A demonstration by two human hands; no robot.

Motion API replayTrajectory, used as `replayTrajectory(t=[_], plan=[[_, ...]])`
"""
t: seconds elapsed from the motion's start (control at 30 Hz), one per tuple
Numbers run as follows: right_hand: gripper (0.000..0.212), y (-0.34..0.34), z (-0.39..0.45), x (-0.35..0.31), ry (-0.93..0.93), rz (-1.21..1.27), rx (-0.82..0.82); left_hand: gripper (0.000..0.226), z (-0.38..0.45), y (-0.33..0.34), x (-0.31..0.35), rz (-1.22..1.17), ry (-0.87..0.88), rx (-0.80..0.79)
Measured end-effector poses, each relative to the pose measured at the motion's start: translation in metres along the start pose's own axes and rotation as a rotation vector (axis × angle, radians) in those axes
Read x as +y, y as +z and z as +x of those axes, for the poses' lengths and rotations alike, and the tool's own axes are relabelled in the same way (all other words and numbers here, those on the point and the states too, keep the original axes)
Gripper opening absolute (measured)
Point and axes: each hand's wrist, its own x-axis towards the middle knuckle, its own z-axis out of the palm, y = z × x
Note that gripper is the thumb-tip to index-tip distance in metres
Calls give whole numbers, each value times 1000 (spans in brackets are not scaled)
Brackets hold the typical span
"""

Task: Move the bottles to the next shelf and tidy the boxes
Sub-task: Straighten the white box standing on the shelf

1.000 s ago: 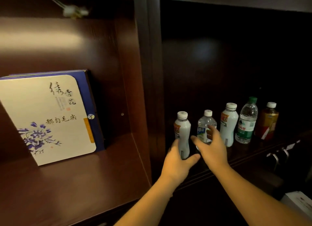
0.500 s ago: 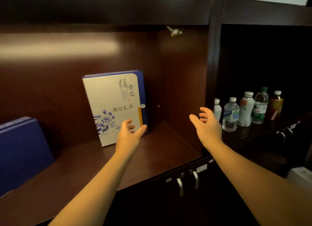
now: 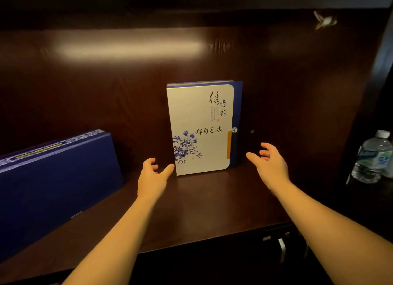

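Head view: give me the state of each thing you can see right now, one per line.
White floral box: upright, leaning back against the shelf's rear wall.
Blue box: on the left, tilted back.
Water bottle: upright, capped, in the next compartment.
Left hand: open, thumb at the floral box's lower left edge.
Right hand: open, empty, beside the box.

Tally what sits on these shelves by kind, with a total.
Boxes: 2, the white floral box standing upright and the blue box leaning at the left.
Bottles: 1 in view, the clear water bottle at the right edge.
Total: 3
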Motion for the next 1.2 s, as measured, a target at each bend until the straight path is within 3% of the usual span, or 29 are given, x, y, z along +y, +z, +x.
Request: replayTrajectory(t=[0.17, 0.43, 0.5, 0.63, 0.83, 1.2], plan=[[76, 36, 47, 49, 75, 14, -63, 81, 36, 44, -27, 12, -51, -45], [99, 99, 135, 132, 188, 42, -264, 109, 107, 122, -76, -30, -182, -76], [100, 111, 151, 142, 198, 113, -345, 101, 120, 137, -87, -94, -188, -92], [77, 132, 166, 156, 121, 181, -493, 79, 132, 156, -105, -118, -176, -32], [61, 135, 165, 164, 101, 235, -484, 77, 131, 160, -116, -13, -110, 36], [52, 77, 100, 151, 101, 200, -454, 70, 51, 138, -98, 21, -92, 9]])
